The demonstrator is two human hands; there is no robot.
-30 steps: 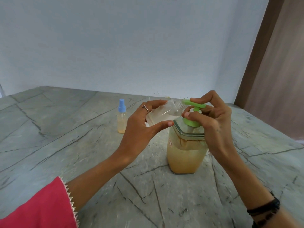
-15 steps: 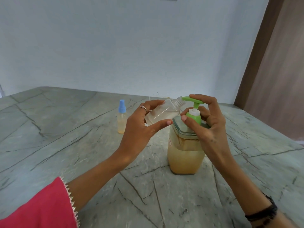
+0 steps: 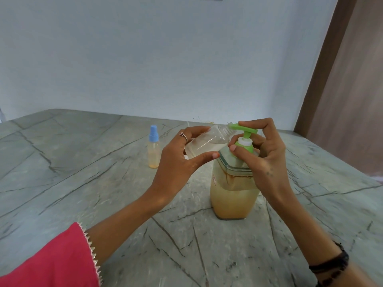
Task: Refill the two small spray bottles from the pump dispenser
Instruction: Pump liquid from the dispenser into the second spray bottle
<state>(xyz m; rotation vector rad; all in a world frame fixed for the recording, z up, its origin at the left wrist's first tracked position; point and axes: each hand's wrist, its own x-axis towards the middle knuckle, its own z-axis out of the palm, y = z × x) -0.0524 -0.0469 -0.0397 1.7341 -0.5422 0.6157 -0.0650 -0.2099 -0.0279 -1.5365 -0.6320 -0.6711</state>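
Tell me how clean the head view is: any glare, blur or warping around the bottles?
Head view: soft, even light, with no hard glare; a pale sheen on the counter beside the dispenser. Wide-angle warping bends the door frame and the counter's far edge. Both hands are sharp, and the clear bottle is readable, though its mouth at the green nozzle is hard to make out.

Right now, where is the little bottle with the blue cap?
The blue-capped spray bottle stands upright on the stone table, left of the left hand.

Domestic interior, likely a home: grey-green veined stone countertop (image 3: 83,172), plain pale blue painted wall (image 3: 165,59), brown wooden door (image 3: 352,90) at right.
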